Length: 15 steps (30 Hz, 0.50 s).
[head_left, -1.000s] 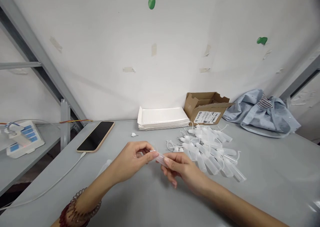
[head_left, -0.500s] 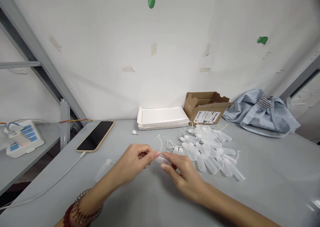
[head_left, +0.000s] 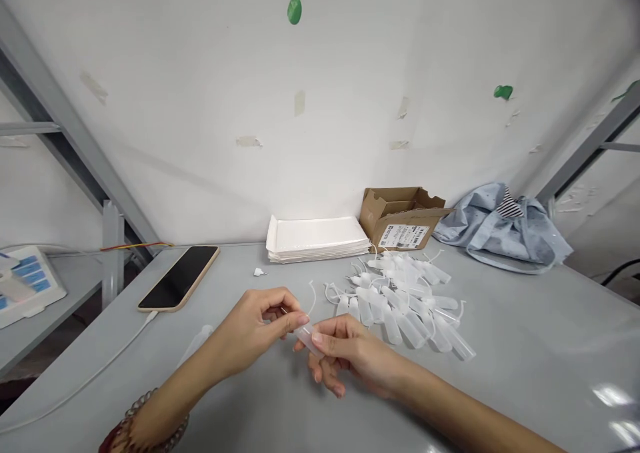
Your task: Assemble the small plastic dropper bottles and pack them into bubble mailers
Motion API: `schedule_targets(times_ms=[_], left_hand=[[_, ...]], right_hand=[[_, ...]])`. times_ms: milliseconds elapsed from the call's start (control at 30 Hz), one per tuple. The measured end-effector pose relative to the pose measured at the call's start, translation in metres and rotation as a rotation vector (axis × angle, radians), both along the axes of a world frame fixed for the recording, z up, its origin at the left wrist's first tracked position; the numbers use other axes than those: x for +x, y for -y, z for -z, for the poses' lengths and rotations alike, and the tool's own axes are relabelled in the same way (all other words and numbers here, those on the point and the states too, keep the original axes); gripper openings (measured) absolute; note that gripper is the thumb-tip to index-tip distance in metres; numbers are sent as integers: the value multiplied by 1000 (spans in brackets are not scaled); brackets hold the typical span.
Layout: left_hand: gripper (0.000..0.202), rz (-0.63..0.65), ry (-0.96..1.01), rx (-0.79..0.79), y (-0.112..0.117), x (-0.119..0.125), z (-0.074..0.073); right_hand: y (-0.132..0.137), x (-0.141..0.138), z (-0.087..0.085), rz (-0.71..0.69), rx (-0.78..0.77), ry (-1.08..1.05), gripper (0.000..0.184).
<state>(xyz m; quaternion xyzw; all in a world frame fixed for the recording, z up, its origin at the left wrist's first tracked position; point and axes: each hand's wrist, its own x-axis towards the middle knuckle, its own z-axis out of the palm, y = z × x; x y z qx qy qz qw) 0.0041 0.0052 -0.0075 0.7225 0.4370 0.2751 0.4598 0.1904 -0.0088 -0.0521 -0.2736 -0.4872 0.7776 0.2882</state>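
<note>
Above the smooth grey tabletop (head_left: pixel 250 403), your left hand (head_left: pixel 257 323) pinches the top of a small translucent plastic bottle (head_left: pixel 307 339); your right hand (head_left: pixel 353 352) pinches its body, spare fingers loose. Probably light, squeezable; best gripped near the neck.

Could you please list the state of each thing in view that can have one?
Held bottle: held at a slant
Left hand: pinching the bottle's neck end
Right hand: gripping the bottle's body
Bottle pile: loosely heaped
Lone bottle: partly hidden
Small white tip: lying loose
Phone: lying flat, screen dark, cable plugged in
Cardboard box: open-topped
White envelopes: stacked flat
Blue cloth: crumpled
</note>
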Motion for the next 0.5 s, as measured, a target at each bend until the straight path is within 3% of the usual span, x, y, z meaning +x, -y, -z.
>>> schedule_targets(times_ms=[133,233,367,433,500], left_hand=[[13,87,-46,-9,-2,1,0],[20,56,-144,67,-12,-7,-1],[37,-132,-402,320,-42,-41,13],[40,-135,-612,443,-57,-61,28],[40,-135,-743,462,-67,-75,41]], right_hand=[[4,0,-3,8,208,181,37],[4,6,-11,95,494,431,34],[-10,26,-25,418,971,751,31],[-21,37,-30,579,1039,940,30],[-31,47,-33,671,1016,1128,27]])
